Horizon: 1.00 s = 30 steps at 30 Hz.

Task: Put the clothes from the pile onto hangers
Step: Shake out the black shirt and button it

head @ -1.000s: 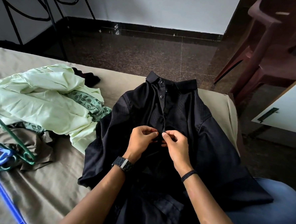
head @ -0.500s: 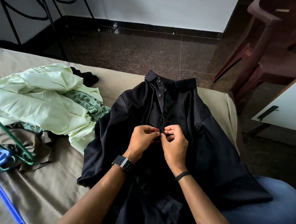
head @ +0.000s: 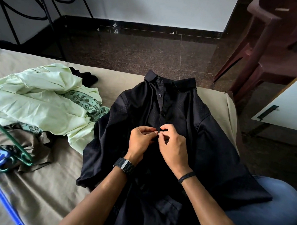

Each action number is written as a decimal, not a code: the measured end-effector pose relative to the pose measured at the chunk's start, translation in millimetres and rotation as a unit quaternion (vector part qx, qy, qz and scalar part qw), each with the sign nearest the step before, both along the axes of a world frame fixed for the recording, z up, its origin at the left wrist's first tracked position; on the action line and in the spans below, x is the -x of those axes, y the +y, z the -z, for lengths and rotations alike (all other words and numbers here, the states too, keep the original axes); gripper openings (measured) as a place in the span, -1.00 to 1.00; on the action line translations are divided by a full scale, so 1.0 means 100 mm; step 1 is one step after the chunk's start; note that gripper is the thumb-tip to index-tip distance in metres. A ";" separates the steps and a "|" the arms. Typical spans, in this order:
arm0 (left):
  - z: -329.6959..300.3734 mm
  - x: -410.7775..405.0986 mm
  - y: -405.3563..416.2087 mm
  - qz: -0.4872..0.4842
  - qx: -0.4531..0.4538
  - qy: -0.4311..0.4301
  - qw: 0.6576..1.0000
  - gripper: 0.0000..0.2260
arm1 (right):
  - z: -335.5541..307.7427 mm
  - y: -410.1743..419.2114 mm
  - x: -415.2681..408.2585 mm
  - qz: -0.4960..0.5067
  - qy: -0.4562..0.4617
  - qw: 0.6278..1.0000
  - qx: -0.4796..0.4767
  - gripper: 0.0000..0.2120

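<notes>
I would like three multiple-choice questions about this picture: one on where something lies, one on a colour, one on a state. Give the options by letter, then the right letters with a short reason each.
1. Where does the pile of clothes lie, seen from the black shirt?
A. to its left
B. to its right
C. on top of it

2. What colour is the biggest garment on the pile?
A. red
B. pale green
C. white

3. What are the two hands doing?
A. resting flat on the bed
B. holding a hanger
C. pinching the shirt's front at a button

Answers:
1 A, the pile sits left of the shirt on the bed.
2 B, its cloth is light green.
3 C, the left hand and right hand meet at the placket with curled fingers.
</notes>
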<state>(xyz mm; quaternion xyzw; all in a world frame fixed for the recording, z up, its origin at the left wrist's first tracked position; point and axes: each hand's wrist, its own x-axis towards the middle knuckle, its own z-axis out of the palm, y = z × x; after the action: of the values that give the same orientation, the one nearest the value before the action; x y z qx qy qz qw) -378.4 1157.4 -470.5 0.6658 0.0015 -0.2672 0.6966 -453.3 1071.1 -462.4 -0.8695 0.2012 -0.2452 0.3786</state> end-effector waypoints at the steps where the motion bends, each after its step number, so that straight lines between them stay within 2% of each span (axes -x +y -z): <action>1: 0.00 0.00 0.00 -0.003 -0.004 -0.002 1.000 -0.95 | -0.01 0.00 0.00 -0.004 0.003 1.000 -0.006 -0.83; 7: -0.01 0.03 -0.01 0.006 -0.023 -0.015 1.000 -0.99 | -0.04 -0.09 -0.01 0.021 0.021 0.994 -0.106 -0.73; 11: -0.02 0.04 -0.06 0.022 -0.028 -0.026 0.999 -0.91 | -0.06 -0.09 -0.06 0.042 0.010 0.988 -0.146 -0.71; 14: -0.02 0.02 -0.05 0.001 -0.009 -0.011 1.000 -0.97 | -0.08 -0.06 -0.06 0.045 0.004 0.984 -0.172 -0.68; 21: -0.03 0.00 -0.05 -0.028 -0.035 -0.051 0.998 -0.90 | -0.06 -0.09 -0.04 0.044 -0.002 0.982 -0.186 -0.71; 25: 0.00 -0.01 -0.05 -0.041 -0.053 -0.083 0.994 -0.86 | -0.10 -0.09 -0.03 0.040 -0.001 0.987 -0.154 -0.74; 30: -0.06 0.07 -0.05 -0.022 0.034 -0.020 0.999 -0.82 | -0.11 -0.10 -0.04 0.040 0.007 0.992 -0.121 -0.70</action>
<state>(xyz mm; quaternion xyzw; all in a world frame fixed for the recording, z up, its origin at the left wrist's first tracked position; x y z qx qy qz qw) -385.5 1152.1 -464.6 0.6466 -0.0072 -0.2381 0.7247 -448.8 1060.9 -451.6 -0.8100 0.2669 -0.2280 0.4699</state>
